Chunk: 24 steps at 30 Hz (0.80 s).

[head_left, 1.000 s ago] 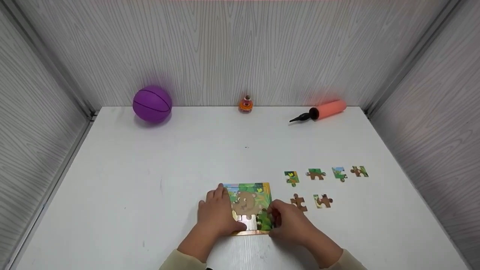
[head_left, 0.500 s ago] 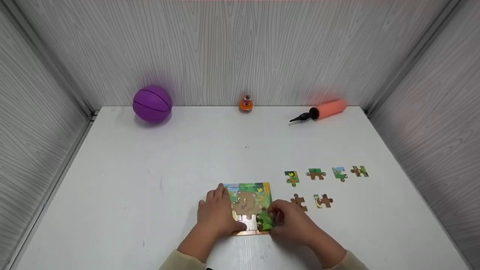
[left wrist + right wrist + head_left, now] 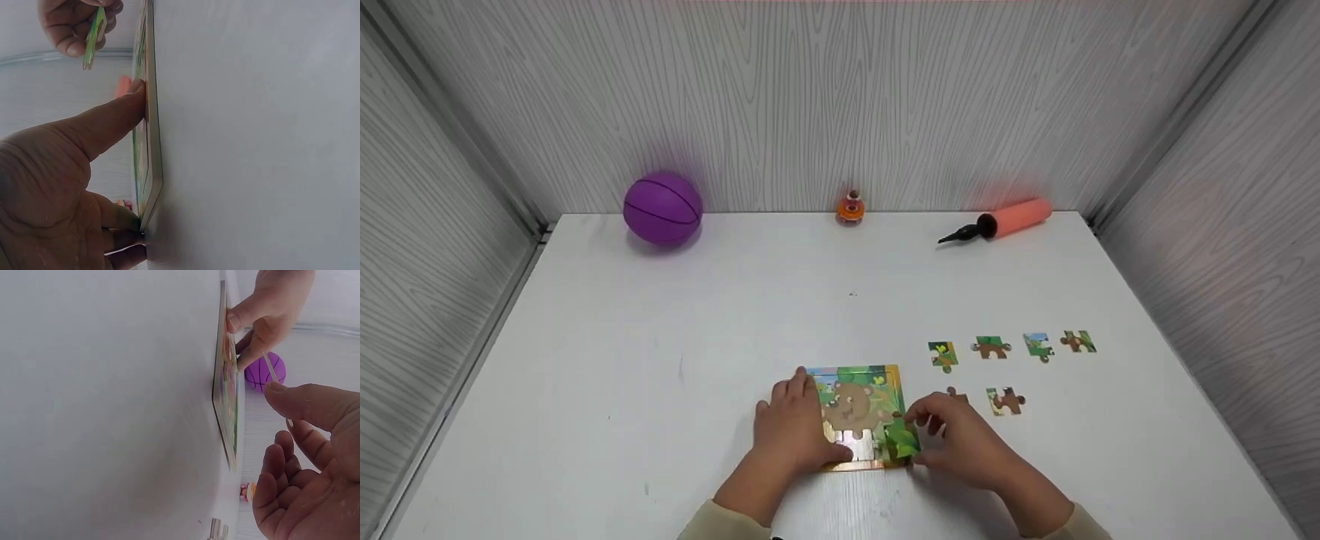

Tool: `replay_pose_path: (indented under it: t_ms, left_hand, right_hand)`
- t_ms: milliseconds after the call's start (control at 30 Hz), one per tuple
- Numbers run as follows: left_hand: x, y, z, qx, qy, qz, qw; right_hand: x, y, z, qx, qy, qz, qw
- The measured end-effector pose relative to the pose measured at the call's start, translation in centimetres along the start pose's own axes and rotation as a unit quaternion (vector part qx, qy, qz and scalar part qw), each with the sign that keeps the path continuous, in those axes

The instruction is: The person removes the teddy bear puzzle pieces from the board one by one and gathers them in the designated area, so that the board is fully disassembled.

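A square puzzle board (image 3: 893, 379) with a bear picture lies near the front of the table. My left hand (image 3: 793, 427) rests along its left side. The left thumb (image 3: 115, 121) presses straight onto the board's face, and the fingers reach past its far corner. At the lower right of the board, my right hand (image 3: 964, 442) pinches a green jigsaw piece (image 3: 901, 442) between thumb and fingers. In the left wrist view this piece (image 3: 94, 39) is tilted and raised over the board. The right wrist view shows it edge-on as a thin strip (image 3: 270, 367).
Several loose jigsaw pieces (image 3: 991, 347) lie in two rows to the right, one brown piece (image 3: 958, 394) partly behind my right hand. At the back stand a purple ball (image 3: 663, 210), a small orange toy (image 3: 851, 210) and an orange hand pump (image 3: 1016, 219).
My right hand has moved right and lifted the green jigsaw piece out from the board's lower right corner, tilting it. It now covers part of a loose brown piece. The left hand stays put.
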State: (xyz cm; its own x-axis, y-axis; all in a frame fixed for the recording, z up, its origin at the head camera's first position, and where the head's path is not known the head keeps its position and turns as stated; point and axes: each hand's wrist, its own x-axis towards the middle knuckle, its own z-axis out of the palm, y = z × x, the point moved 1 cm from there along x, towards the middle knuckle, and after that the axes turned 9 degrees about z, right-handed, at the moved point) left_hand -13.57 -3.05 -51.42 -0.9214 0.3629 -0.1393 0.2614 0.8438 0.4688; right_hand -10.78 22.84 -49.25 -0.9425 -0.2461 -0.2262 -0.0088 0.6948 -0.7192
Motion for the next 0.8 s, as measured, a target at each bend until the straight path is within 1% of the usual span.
replay_pose_path:
  t_ms: [67, 167, 400, 533, 733, 800]
  left_hand:
    - [0.0, 0.1, 0.0, -0.001, 0.0, 0.001, 1.0]
    - [0.1, 0.1, -0.1, 0.0, -0.001, 0.001, 1.0]
    - [0.0, 0.0, -0.1, 0.0, 0.001, -0.002, 1.0]
    - [0.0, 0.1, -0.1, -0.001, 0.002, -0.002, 1.0]
    - [0.0, 0.1, -0.1, -0.001, 0.003, -0.002, 1.0]
    - [0.0, 0.1, -0.1, 0.0, 0.004, 0.001, 1.0]
  right_hand:
    - [-0.3, 0.0, -0.3, -0.001, 0.004, 0.003, 1.0]
    - [-0.6, 0.1, -0.7, 0.001, 0.008, 0.017, 0.9998]
    - [-1.2, 0.1, -1.7, -0.005, 0.012, -0.002, 0.9999]
    - [-1.4, -0.1, -2.4, -0.006, 0.018, 0.006, 0.9998]
    - [-2.0, 0.2, -4.2, 0.004, 0.043, -0.003, 0.9991]
    - [-2.2, 0.4, -5.0, 0.006, 0.052, 0.001, 0.9986]
